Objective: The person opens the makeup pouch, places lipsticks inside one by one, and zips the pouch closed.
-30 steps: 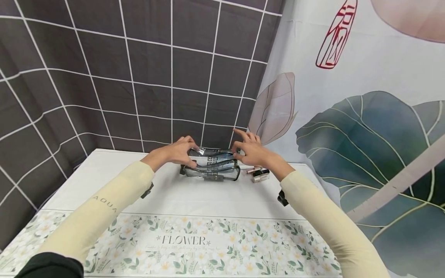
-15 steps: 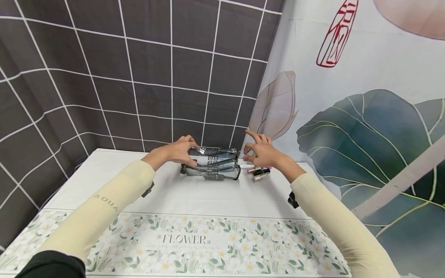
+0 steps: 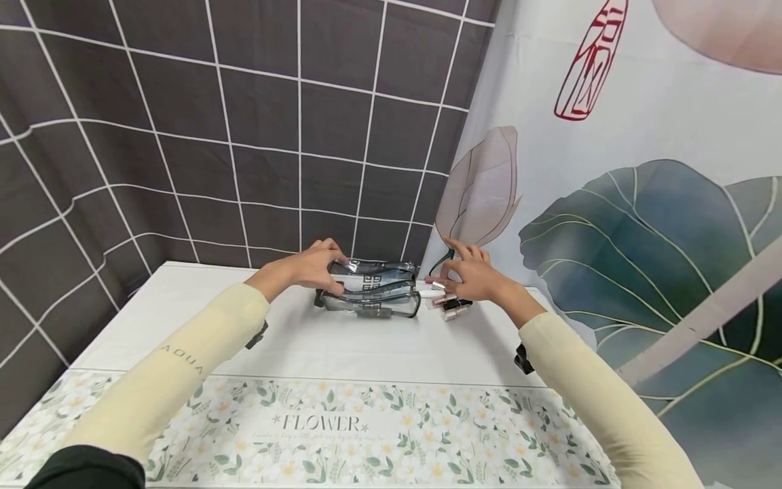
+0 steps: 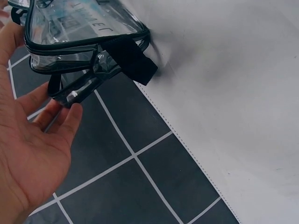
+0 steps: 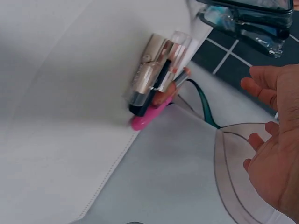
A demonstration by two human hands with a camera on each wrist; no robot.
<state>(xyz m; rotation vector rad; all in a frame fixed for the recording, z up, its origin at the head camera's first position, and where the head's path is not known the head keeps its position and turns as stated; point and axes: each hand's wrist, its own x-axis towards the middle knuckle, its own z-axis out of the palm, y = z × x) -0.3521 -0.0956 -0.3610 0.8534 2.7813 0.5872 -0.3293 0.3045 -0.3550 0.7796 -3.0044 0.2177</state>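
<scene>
- Clear bag with black trim: on the bench, by the far edge, roughly midway between the far corners.
- Left hand: clamped on the bag's left end, thumb toward the near edge.
- Right hand: fingers apart and slightly bent, holding nothing, near the cosmetic tubes.
- Cosmetic tubes: clustered right of the bag, toward the far right corner; one pink item among them.
- Floral strip: along the near edge, lettered "FLOWER".

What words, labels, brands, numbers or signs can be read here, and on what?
"AQUA": the left sleeve.
"FLOWER": the tablecloth; smaller line beneath unreadable.
Clear zip bag: lettering and square emblem, too blurred.
Red seal-like sign on the wall hanging: can't decipher.
Cosmetic tubes: lettering too small.
</scene>
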